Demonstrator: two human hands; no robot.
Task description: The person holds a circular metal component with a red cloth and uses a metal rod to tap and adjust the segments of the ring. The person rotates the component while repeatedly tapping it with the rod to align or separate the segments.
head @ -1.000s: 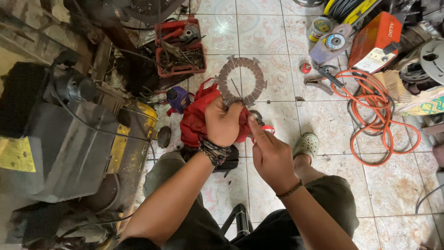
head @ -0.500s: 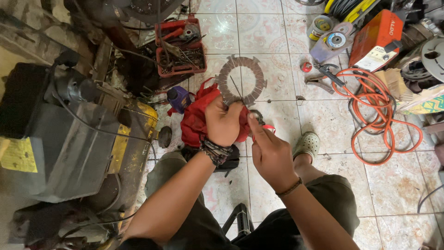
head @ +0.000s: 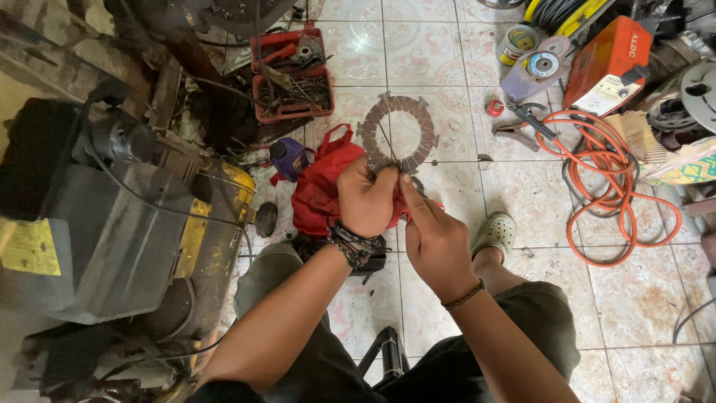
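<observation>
- Two bare hands meet over a tiled floor, seen from above by a seated person whose knees frame the bottom of the view.
- The left hand, with dark braided bands at the wrist, is closed in a fist-like pinch on the lower edge of a toothed ring-shaped disc, holding it up flat toward the camera.
- That disc is brownish-grey, with small tabs round its outer rim and a wide open centre through which the pale tiles show; a thin line crosses its opening, though what it is cannot be told.
- The right hand, with a thin cord bracelet, sits just beside the left, fingers pressed together and pointing up toward the disc's lower rim; whether it pinches something small there cannot be made out.
- A red cloth bag lies on the floor directly beneath and behind the left hand, with a purple bottle touching its upper left side.
- A red tool tray full of dark metal parts stands farther up, well apart from the hands.
- An orange hose coil lies to the right, near an orange box-shaped machine and a grey angle grinder.
- A large grey and yellow engine unit fills the left side.
- A pale clog-style shoe rests just right of the right hand.
</observation>
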